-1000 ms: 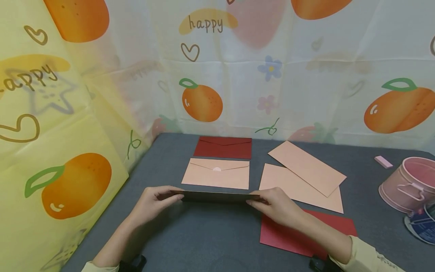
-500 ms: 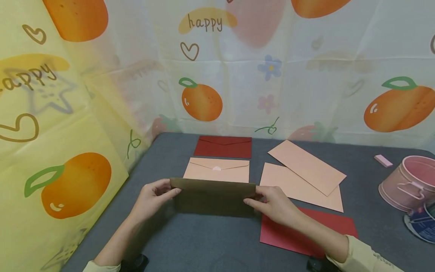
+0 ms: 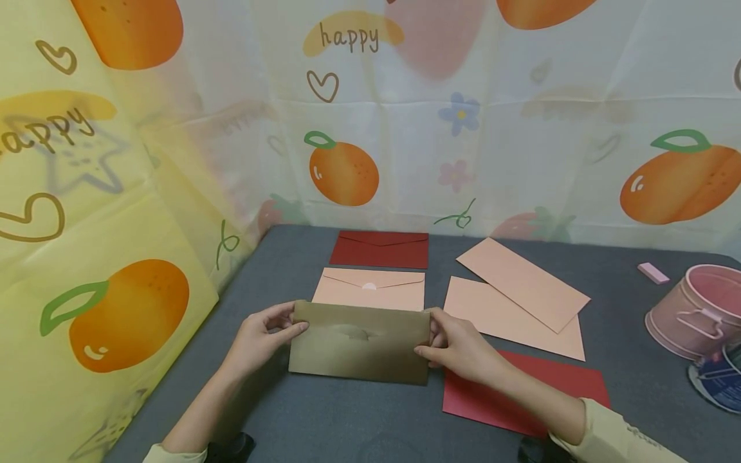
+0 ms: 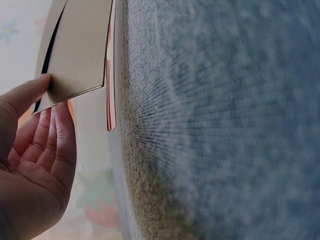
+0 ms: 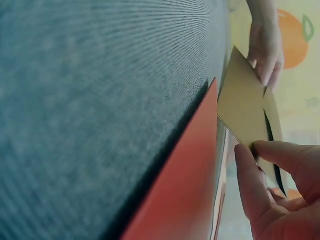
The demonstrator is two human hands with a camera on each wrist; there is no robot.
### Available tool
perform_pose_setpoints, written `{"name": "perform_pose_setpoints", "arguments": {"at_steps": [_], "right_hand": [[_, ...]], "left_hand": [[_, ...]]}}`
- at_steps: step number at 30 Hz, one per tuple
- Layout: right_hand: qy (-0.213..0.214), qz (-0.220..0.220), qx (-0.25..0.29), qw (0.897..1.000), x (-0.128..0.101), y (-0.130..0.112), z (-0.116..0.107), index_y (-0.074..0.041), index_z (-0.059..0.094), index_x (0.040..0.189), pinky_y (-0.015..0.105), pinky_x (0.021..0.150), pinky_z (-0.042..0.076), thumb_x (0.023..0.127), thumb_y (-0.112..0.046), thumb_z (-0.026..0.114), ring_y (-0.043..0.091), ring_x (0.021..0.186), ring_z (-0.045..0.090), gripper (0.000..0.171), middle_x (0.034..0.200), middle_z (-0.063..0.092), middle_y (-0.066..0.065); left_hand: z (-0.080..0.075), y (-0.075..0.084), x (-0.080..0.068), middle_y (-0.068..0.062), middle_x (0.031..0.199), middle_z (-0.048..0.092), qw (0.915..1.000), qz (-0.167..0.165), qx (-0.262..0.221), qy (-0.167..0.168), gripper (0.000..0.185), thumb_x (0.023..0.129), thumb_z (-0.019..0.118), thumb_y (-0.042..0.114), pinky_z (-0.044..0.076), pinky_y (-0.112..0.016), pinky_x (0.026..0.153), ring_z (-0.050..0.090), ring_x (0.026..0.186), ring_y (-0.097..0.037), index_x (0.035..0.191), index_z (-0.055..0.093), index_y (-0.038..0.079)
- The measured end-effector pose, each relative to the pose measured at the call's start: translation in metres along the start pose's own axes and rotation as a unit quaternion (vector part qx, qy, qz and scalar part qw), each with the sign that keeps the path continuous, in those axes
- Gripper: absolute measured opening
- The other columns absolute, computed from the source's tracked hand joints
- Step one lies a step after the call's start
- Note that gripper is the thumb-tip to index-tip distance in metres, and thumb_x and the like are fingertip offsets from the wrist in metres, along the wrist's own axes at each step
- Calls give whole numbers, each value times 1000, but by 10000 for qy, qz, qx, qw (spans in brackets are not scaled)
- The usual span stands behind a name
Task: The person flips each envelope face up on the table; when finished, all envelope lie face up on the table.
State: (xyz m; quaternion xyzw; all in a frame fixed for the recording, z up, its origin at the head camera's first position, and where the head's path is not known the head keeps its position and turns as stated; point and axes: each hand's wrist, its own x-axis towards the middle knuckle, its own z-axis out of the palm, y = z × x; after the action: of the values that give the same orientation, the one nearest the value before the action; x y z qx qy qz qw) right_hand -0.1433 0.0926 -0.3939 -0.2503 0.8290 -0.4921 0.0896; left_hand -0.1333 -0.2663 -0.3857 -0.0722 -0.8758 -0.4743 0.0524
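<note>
A khaki envelope [image 3: 359,360] is held a little above the table, its flap side tilted toward the head camera. Near the middle of its flap edge shows a small rounded tab [image 3: 357,334]. My left hand [image 3: 267,333] pinches the left end, thumb on the near face and fingers behind. At the opposite end, my right hand [image 3: 463,344] pinches it the same way. Both wrist views show a dark gap along the flap edge of the envelope [image 4: 82,50]. Behind it lies a pale pink envelope [image 3: 376,294] with a round white seal, partly covered.
A dark red envelope [image 3: 379,249] lies farther back. Two pale pink envelopes [image 3: 521,283] overlap at the right, with a red envelope [image 3: 521,386] under my right forearm. A pink bucket [image 3: 674,321], a blue container [image 3: 720,379] and a small pink block [image 3: 653,273] are at far right.
The khaki envelope has turned from nearly edge-on to face the head camera, its flap and tab coming into view. Both hands keep their pinch, and the right has shifted slightly left.
</note>
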Motion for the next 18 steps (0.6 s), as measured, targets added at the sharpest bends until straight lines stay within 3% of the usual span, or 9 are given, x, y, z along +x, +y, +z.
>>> {"name": "perform_pose_setpoints", "arguments": {"at_steps": [6,11,18], "right_hand": [[81,-328,-549,9979,3,2,0,-1,46,132,22,63,51,82,-7,79,4,72,63,60,89,53,1],[122,-427,-801,9958,6,3,1,-2,47,130,22,63,48,80,-8,80,2,68,59,60,87,53,-1],[31,-315,-980,9947,11,1,3,-3,54,123,23,54,43,78,-11,83,4,62,53,54,87,50,0]], "left_hand": [[0,-3,1,-7,96,64,9998,-32,171,-26,46,85,77,14,51,-25,62,63,80,-12,128,63,8],[-1,-3,0,-6,96,65,9988,-220,445,-43,48,85,77,15,49,-26,60,64,82,-14,130,61,8],[-3,-5,1,-7,100,66,9946,-724,714,-201,50,85,77,15,49,-28,61,65,85,-18,131,60,8]]}}
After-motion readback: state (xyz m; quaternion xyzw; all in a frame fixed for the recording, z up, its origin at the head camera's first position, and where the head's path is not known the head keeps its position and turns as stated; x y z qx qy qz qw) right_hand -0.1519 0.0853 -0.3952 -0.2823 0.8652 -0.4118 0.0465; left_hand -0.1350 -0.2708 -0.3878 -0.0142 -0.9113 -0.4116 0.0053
